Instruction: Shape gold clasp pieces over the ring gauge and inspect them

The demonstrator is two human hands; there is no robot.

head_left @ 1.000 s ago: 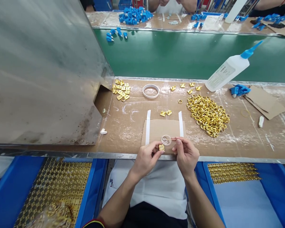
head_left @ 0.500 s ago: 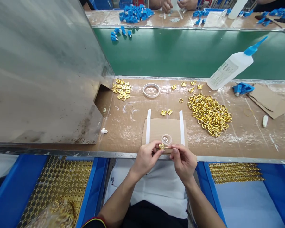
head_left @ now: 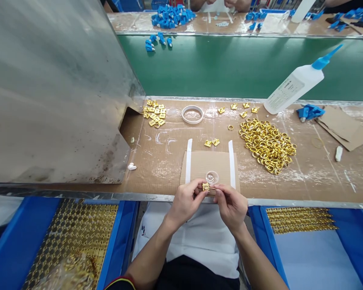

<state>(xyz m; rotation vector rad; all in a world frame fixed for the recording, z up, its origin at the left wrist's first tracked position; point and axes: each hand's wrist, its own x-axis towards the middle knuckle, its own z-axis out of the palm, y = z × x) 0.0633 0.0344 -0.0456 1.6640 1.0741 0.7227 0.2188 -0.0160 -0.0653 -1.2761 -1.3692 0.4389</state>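
Observation:
Near the table's front edge, my left hand [head_left: 186, 202] pinches a small square gold piece [head_left: 205, 186] between thumb and fingers. My right hand [head_left: 232, 204] is closed on a thin needle-like stick [head_left: 212, 188], whose tip reaches the gold piece. Just beyond my fingers a small clear round dish [head_left: 212, 177] sits on a cardboard pad [head_left: 210, 163] held by two white tape strips. Two more square gold pieces [head_left: 211, 143] lie past the pad. To the right spreads a heap of gold rings [head_left: 268, 146].
A metal housing [head_left: 54, 96] stands on the left. A white tape roll [head_left: 192, 114], gold pieces [head_left: 155, 113] and a leaning bottle [head_left: 293, 89] are farther back. Blue trays [head_left: 125, 229] with gold parts flank my lap. A green belt [head_left: 230, 66] runs behind; a person's hands show beyond.
My right hand has shifted slightly left, bringing the stick closer in to the gold piece. The blue parts on the green belt have moved a little to the right.

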